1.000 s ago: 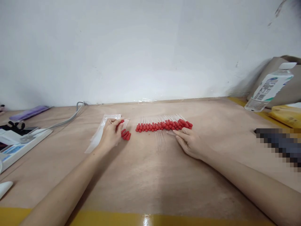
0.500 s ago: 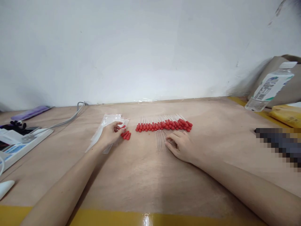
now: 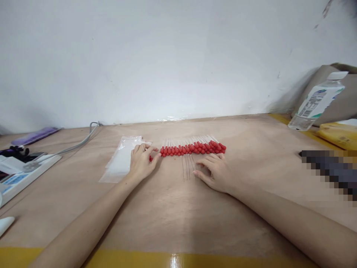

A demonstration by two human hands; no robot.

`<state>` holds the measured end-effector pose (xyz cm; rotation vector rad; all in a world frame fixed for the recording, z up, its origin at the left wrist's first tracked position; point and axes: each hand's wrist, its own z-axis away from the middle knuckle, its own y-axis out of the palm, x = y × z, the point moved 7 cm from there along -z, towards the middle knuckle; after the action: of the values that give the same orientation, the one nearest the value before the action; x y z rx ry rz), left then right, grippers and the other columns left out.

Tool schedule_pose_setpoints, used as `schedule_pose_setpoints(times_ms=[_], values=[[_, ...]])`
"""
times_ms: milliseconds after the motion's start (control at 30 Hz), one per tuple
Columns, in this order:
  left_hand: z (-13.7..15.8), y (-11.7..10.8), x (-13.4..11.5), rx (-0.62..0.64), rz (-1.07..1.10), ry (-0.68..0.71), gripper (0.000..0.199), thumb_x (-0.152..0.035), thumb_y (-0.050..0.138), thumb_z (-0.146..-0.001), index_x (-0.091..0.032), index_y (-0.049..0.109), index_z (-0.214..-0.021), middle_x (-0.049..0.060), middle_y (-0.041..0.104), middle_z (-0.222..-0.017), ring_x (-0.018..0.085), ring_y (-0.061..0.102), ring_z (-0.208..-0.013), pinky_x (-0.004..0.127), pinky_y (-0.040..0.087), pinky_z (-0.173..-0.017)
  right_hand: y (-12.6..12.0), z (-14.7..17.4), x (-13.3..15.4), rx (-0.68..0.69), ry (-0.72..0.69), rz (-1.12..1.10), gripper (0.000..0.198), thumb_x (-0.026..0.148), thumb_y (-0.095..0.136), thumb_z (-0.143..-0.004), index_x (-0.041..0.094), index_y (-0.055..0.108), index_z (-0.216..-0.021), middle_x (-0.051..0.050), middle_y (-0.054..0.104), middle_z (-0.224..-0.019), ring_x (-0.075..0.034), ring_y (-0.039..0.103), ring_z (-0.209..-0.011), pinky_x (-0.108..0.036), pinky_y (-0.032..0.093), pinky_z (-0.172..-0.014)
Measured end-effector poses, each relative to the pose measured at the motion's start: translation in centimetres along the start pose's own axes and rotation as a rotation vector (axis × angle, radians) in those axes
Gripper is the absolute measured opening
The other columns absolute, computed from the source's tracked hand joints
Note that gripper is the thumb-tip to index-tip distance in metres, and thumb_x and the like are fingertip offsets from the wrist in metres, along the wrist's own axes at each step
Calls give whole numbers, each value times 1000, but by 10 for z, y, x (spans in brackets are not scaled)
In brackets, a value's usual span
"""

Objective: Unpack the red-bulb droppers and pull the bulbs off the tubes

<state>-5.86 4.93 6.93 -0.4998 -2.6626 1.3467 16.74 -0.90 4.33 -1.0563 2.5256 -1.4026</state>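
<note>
A row of red bulb-shaped handles [image 3: 192, 148] with thin pale shafts pointing to the wall lies across the table. At its left end, the thumb and index finger of my left hand [image 3: 143, 160] close around a small red handle [image 3: 161, 151]. Under that hand, another red piece [image 3: 151, 159] shows in part; others may be hidden. My right hand [image 3: 214, 171] rests on the table in front of the row, thumb and fingers apart, holding nothing visible. Just left of its fingertips lie several thin metal needles [image 3: 187, 168].
Clear plastic zip bags [image 3: 117, 163] lie left of my left hand. A power strip [image 3: 33, 173] with a grey cable [image 3: 80, 143] and a purple pouch [image 3: 36, 136] are farther left. At the right stand a plastic bottle [image 3: 318, 100] and a brown bag [image 3: 343, 100], beside a yellow packet [image 3: 338, 136].
My left hand has moved right, from above the bags and loose red pieces to the row's left end. My right hand's thumb and fingers have spread slightly, with the hand staying in place.
</note>
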Motion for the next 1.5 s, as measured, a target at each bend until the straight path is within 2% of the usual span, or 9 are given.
schedule_pose_setpoints(times_ms=[333,567,700,767,900,1033,1167,1333,1500], values=[[-27,29,6,292,-5,-288,33,-50,45,-78,-22,63,-78,9,56,-98,30,45,-103,45,34,-86,5,2,-10,49,42,-38,16,29,45,-86,21,58,-85,-2,63,-77,-17,50,-77,-33,28,-73],[-27,35,13,272,-6,-331,29,-41,45,-80,-20,65,-77,11,59,-96,31,48,-101,44,37,-83,5,2,-10,33,32,-20,17,31,46,-85,20,59,-83,-2,62,-72,-17,50,-73,-33,30,-72],[-31,16,19,191,-1,-354,28,-36,44,-82,-18,65,-80,11,58,-92,31,47,-100,43,38,-82,1,3,-9,-31,1,-24,17,30,46,-84,19,59,-84,-4,62,-76,-18,53,-76,-35,36,-73],[-32,-2,9,78,29,-264,25,-34,45,-83,-16,63,-81,10,56,-87,28,48,-95,41,38,-82,-8,3,-8,-138,-11,-50,19,29,47,-84,18,58,-95,-8,60,-91,-20,54,-86,-37,40,-77],[-10,-23,-42,-29,127,178,21,-28,45,-85,-16,60,-75,7,53,-78,21,47,-79,35,39,-75,-29,7,-4,-347,-66,1,47,33,52,-81,18,42,-125,-14,47,-122,-26,44,-113,-43,40,-91],[25,-21,-82,-57,150,476,17,-25,48,-86,-16,58,-76,6,55,-78,18,46,-76,32,38,-67,-26,7,13,-248,-284,134,52,37,54,-80,19,42,-127,-12,45,-130,-26,39,-121,-46,31,-101],[39,-18,-91,-155,184,567,12,-22,52,-84,-15,57,-76,5,55,-74,17,46,-72,30,37,-63,-15,6,16,-155,-343,161,30,33,52,-83,21,57,-110,-6,56,-120,-23,43,-118,-48,24,-103],[39,-14,-89,-112,311,541,9,-22,54,-82,-15,58,-86,7,55,-84,18,48,-81,33,43,-72,-7,4,9,-83,-274,88,15,28,50,-85,24,64,-83,0,65,-100,-19,51,-105,-45,27,-97],[37,-9,-98,-21,486,558,37,-27,58,-80,-17,50,-115,11,54,-110,23,49,-104,40,43,-89,-5,3,12,-62,-264,32,14,28,50,-85,21,62,-82,-2,65,-93,-18,52,-97,-42,29,-93]])
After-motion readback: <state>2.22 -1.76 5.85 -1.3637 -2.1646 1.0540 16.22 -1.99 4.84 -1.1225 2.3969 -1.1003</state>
